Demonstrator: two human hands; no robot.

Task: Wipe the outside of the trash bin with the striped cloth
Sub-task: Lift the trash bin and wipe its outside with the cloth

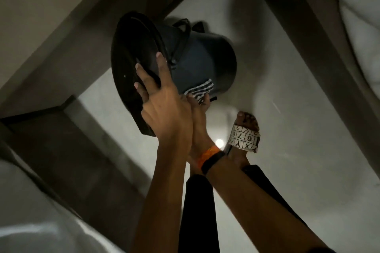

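Observation:
A dark blue trash bin (202, 58) is tilted on its side above the floor. Its black lid (131, 47) hangs open toward me. My left hand (164, 109) grips the lid and rim, fingers curled over the edge. My right hand (200, 114), with an orange band and a black band on its wrist, sits just behind the left and is partly hidden by it. It presses the black-and-white striped cloth (200, 88) against the bin's lower outside wall.
My foot in a patterned sandal (244, 137) stands on the pale floor (287, 129) right of the bin. Dark wooden furniture frames run along the left (72, 150) and upper right (308, 26). White bedding lies at the bottom left (30, 211) and top right (359, 6).

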